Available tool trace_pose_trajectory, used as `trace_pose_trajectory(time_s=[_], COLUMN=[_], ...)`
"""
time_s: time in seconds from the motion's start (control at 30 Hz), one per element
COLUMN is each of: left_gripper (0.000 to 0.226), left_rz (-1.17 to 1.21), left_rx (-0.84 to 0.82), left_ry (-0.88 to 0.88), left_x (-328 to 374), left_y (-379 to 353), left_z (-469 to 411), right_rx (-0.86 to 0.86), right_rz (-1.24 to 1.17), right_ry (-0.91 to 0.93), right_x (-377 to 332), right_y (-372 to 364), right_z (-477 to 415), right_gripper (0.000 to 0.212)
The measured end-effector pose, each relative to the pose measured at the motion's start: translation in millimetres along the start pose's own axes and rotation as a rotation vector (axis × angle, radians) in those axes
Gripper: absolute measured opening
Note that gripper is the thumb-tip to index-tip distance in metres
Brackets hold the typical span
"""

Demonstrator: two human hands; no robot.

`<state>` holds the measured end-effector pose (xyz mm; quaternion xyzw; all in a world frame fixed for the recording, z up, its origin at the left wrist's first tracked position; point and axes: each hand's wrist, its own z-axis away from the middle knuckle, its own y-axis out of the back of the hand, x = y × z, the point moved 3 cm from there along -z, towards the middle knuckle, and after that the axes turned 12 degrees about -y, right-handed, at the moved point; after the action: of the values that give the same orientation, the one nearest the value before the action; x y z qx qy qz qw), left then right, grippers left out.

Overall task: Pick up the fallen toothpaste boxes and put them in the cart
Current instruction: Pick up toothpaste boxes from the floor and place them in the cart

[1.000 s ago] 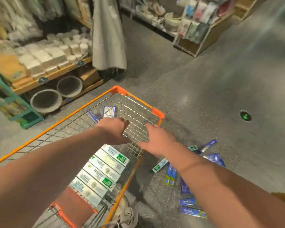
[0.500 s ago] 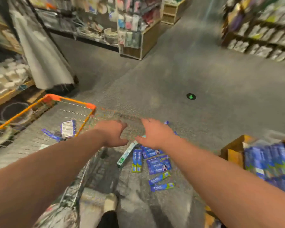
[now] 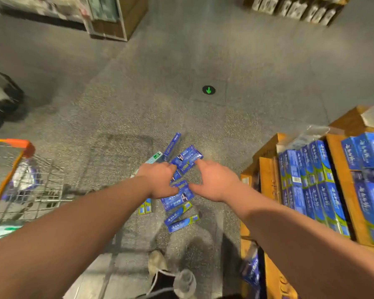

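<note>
Several blue toothpaste boxes lie scattered on the grey floor in the middle of the view, one white-green box among them. My left hand hovers over the left part of the pile, fingers curled downward, holding nothing. My right hand is just right of it, fingers spread, index fingertip touching the top blue box. The orange wire cart stands at the left edge with boxes inside.
A wooden shelf stacked with blue toothpaste boxes stands at the right. My shoe is at the bottom centre. A green arrow floor marker lies ahead. Display stands line the far aisle.
The view swung right, away from the cart and down to the floor. Both hands left the cart and reached over the fallen boxes.
</note>
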<state>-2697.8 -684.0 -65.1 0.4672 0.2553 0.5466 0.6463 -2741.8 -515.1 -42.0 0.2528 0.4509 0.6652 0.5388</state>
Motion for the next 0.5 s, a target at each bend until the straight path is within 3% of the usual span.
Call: trace_pose_trajectory(time_s=[0.13,0.27,0.5], left_gripper=[0.063,0.066,0.066], left_rz=[0.006,0.061,0.108], left_rx=[-0.007,-0.026,-0.063], left_ry=[-0.024,-0.012,0.042], left_x=[5,7,-6], left_y=[-17,-49,-167], left_z=[-53,-95,-183], right_rx=[-0.022,-0.091,-0.189], right_rz=[-0.003,0.027,0.105], right_ry=[-0.028,-0.003,0.139], right_x=[38,65,98], right_y=[-17,-52,-180], right_z=[-38,-77,-176], right_gripper=[0.076,0.069,0.076])
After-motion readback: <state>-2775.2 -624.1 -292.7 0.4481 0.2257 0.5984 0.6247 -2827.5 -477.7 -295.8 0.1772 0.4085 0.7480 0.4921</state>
